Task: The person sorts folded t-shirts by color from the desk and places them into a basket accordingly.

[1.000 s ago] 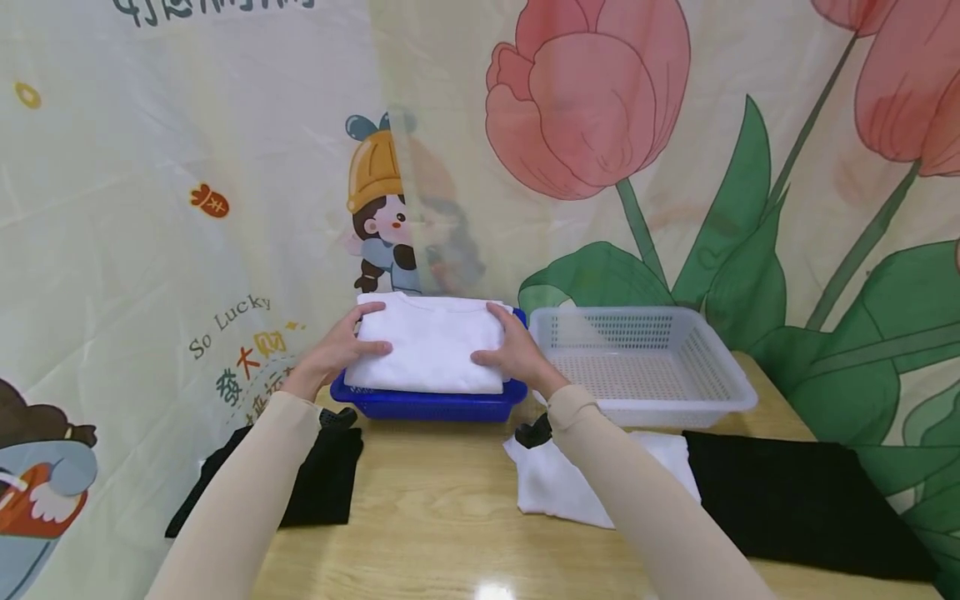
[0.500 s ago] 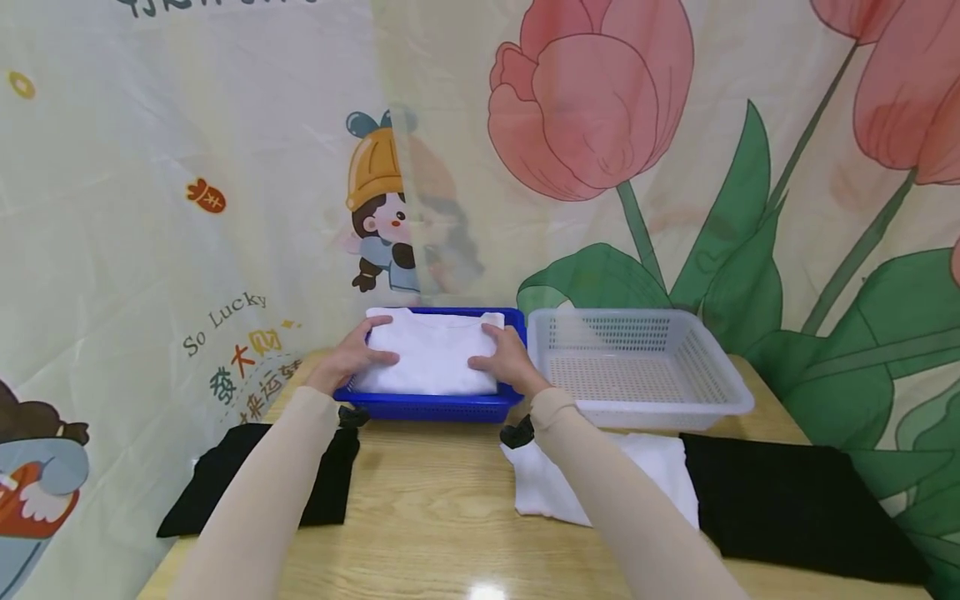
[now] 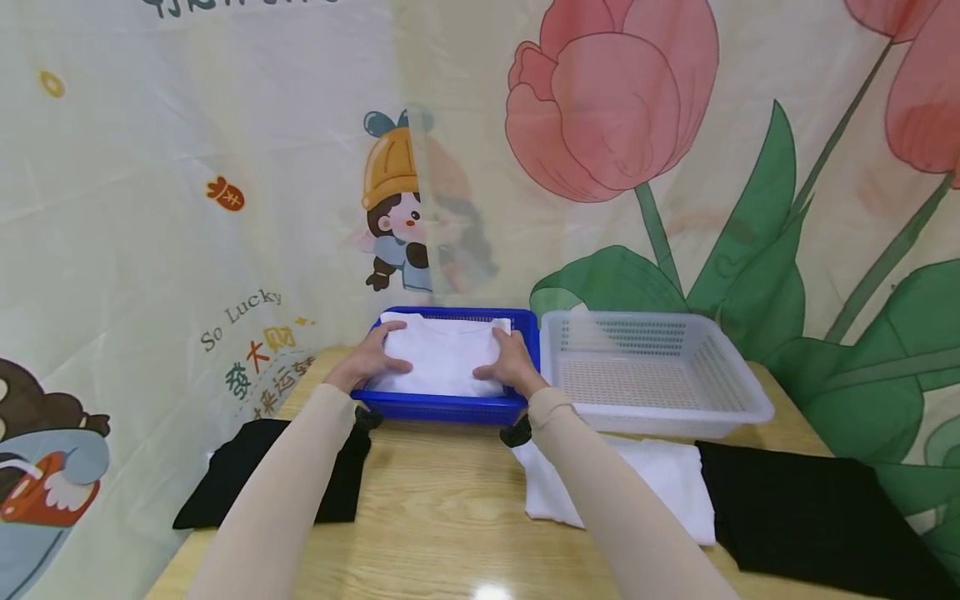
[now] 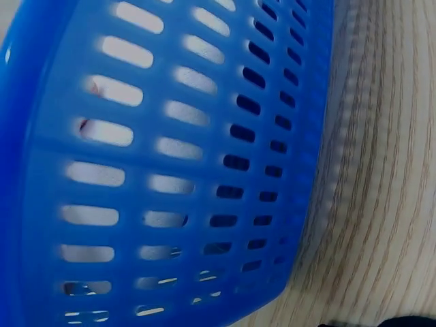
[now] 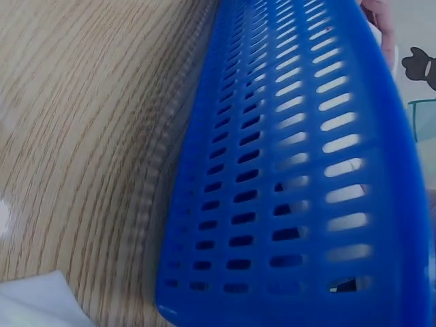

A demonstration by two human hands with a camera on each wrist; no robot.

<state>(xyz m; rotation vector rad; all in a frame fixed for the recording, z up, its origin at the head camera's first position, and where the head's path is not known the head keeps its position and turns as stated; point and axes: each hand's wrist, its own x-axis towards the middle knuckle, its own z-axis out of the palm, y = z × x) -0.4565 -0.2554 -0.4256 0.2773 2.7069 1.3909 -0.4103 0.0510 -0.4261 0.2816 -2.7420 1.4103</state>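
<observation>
A folded white shirt (image 3: 442, 358), its curved neckline toward the back, lies within the blue basket (image 3: 450, 408). My left hand (image 3: 372, 358) grips the shirt's left side, thumb on top. On the opposite side my right hand (image 3: 513, 362) holds it the same way, thumb pointing inward. Through the slots of the basket's side wall (image 4: 41, 163) in the left wrist view, white cloth shows in the upper rows and dark gaps lower down. In the right wrist view the slotted basket wall (image 5: 385, 102) fills the middle, with fingers (image 5: 383, 27) past its rim.
Right of the blue basket stands a white slotted basket (image 3: 645, 412) with nothing in it. A folded white garment (image 3: 667, 475) and a black one (image 3: 817, 508) lie at the right of the wooden table (image 3: 442, 517). Another black garment (image 3: 247, 467) lies left, partly under my left arm.
Both hands have lowered the folded white shirt from above the blue basket's rim down into it. The head view has shifted slightly. The other garments and the white basket have stayed put.
</observation>
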